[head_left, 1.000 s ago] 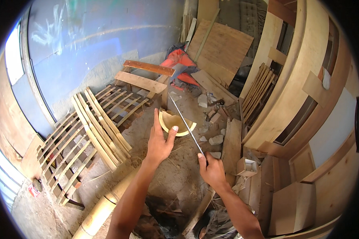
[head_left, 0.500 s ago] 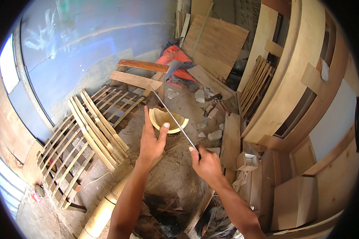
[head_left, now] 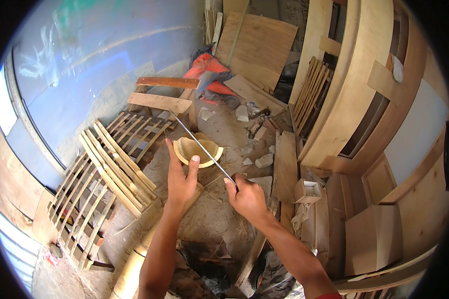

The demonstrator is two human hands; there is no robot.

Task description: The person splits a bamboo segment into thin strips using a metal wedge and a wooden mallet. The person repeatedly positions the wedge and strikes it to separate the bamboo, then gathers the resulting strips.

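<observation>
My left hand (head_left: 182, 182) grips a half-round piece of bamboo (head_left: 214, 153), its thumb on the near rim and its fingers along the left side. The hollow of the piece faces up, and its far edge looks jagged. In my right hand (head_left: 248, 198) is a long, thin metal blade (head_left: 188, 133), its handle hidden in the fist. The blade slants up and left across the bamboo's opening; whether it touches the rim I cannot tell. A bamboo pole (head_left: 126, 279) passes under my left forearm; whether it joins the held piece is hidden.
At left, bamboo strips (head_left: 117, 167) lie across a slatted frame (head_left: 87, 214). Beyond it stands a wooden bench (head_left: 159, 101). Rubble (head_left: 263, 160) and a small open box (head_left: 308, 191) are on the right. Wooden panels (head_left: 346, 94) line the right side.
Both hands, the bamboo piece and the blade sit slightly further left in view. The whole scene has also shifted, mostly leftward. Both grips look the same.
</observation>
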